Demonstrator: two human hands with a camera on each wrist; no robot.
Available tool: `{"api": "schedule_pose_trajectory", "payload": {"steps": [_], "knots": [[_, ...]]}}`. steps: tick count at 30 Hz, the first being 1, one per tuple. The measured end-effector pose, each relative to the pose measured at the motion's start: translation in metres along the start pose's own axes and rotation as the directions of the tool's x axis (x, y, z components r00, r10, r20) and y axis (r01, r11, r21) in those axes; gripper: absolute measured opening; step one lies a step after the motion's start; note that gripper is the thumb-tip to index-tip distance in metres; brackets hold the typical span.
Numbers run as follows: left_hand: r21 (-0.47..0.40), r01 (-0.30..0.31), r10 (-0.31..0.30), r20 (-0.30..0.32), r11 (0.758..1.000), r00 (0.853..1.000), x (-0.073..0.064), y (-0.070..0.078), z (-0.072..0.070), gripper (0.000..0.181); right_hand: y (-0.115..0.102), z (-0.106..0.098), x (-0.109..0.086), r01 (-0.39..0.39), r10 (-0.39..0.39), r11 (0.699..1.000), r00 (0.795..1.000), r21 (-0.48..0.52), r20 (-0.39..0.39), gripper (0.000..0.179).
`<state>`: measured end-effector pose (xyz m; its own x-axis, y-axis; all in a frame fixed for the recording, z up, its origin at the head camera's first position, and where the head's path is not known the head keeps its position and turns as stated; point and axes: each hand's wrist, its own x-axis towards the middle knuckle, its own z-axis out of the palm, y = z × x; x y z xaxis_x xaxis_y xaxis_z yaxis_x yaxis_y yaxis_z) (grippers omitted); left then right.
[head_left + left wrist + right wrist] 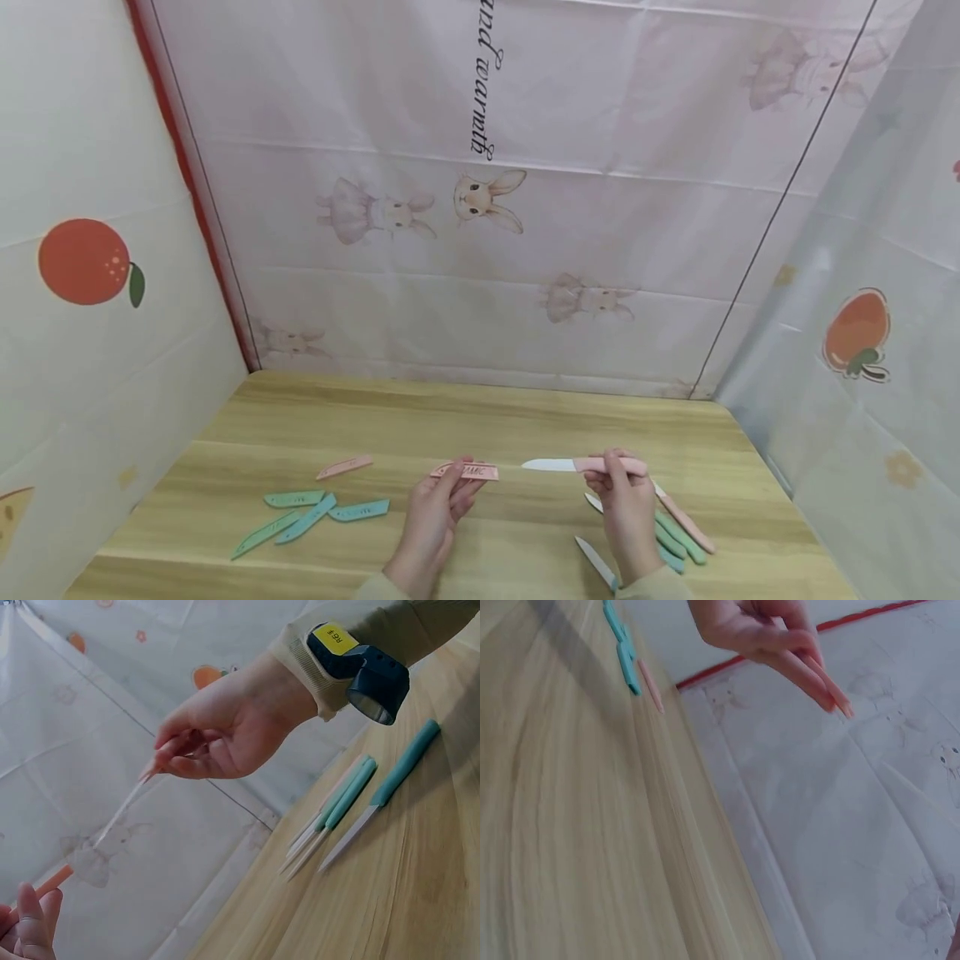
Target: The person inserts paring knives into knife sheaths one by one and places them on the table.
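Observation:
My left hand (429, 525) pinches a pink knife sheath (486, 472) with dark lettering, its open end facing right. Across a small gap, my right hand (627, 517) grips the pink handle of a paring knife (551, 465), whose white blade points left toward the sheath. Both are held above the table, blade and sheath apart. In the left wrist view the right hand (240, 731) holds the knife, and the sheath (54, 880) shows at lower left. The right wrist view has the left hand (769, 634) at the top and the blade (919, 793) at the right.
On the left of the wooden table (495, 550) lie a pink sheath (345, 467) and several green and blue sheaths (306, 520). Near the right hand are several bare knives, including a pink one (690, 523), green ones (672, 537) and a blue-handled one (596, 562). Printed curtains (420, 317) enclose the table.

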<state>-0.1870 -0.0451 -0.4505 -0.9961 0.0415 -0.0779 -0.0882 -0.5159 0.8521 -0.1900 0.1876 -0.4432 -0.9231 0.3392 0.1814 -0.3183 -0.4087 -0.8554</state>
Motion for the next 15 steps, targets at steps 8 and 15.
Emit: {"api": "schedule_pose_trajectory", "payload": {"steps": [8,15], "knots": [[-0.003,0.006,-0.006,-0.019,1.000,1.000,-0.001,-0.002,0.009,0.042,0.009,0.012,-0.007,0.043,-0.044,0.999,0.999,0.021,0.009,0.015],[-0.006,0.018,-0.018,-0.016,1.000,1.000,-0.003,-0.003,0.012,0.042,0.015,0.013,-0.009,0.004,-0.004,1.000,1.000,-0.020,0.000,0.014]]}}
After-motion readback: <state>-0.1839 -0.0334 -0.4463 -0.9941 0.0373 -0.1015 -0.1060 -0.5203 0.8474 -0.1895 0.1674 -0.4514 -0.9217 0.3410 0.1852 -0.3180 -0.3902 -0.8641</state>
